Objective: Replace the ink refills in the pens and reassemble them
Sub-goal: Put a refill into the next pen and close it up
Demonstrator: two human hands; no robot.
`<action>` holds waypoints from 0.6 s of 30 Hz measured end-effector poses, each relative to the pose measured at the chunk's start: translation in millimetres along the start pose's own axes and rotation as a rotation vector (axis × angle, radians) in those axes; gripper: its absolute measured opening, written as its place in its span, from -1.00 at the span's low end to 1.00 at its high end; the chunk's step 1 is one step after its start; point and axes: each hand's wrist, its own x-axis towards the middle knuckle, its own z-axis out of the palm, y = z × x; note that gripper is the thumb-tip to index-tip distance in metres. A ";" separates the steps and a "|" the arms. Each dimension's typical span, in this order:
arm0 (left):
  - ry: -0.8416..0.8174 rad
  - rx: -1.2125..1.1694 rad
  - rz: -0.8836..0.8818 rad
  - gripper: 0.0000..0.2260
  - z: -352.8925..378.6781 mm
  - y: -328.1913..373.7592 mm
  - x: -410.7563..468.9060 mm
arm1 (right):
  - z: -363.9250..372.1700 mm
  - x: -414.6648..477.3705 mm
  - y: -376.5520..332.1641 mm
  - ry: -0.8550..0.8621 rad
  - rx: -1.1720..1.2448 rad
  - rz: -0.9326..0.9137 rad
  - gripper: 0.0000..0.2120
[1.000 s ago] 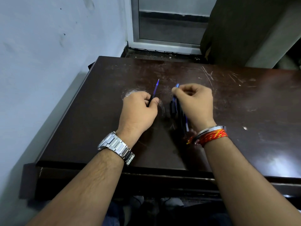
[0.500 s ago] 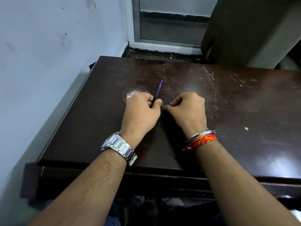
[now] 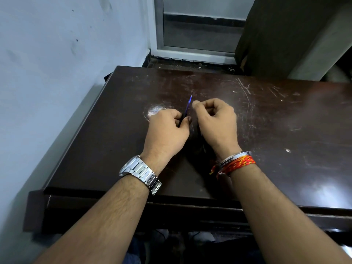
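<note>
Had the left hand (image 3: 167, 130) wrapped round the lower end of the blue refill (image 3: 188, 104), tip angled up over the worktop (image 3: 276, 134). Had the right hand (image 3: 217, 121) pinched just beside that tip, couldn't tell on what. Probably needed a steady hold and straight feed, no forcing.

both bare forearms reach forward side by side, the left hand (image 3: 167, 130) curled in a loose fist, thumb and fingers pinching a thin blue refill (image 3: 186, 109), the right hand (image 3: 217, 122) close beside it, fingers curled, thumb tip meeting forefinger.
</note>
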 end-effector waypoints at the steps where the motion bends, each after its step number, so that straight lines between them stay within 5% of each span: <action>1: -0.012 0.003 0.001 -0.84 -0.2 0.5 -0.1 | 1.1 -0.1 -0.3 -0.062 0.049 0.050 -0.72; 7: -0.035 -0.010 0.030 -0.86 1.8 2.6 -2.6 | 5.5 -0.8 2.5 -0.203 0.218 0.117 -0.76; 13: -0.094 0.010 0.030 -0.89 2.1 6.7 -5.3 | -3.5 10.6 3.6 0.131 0.341 0.075 -0.75; 18: 0.198 0.024 0.020 -0.80 -13.5 5.3 3.9 | -8.3 15.6 5.7 0.165 0.457 0.114 -0.75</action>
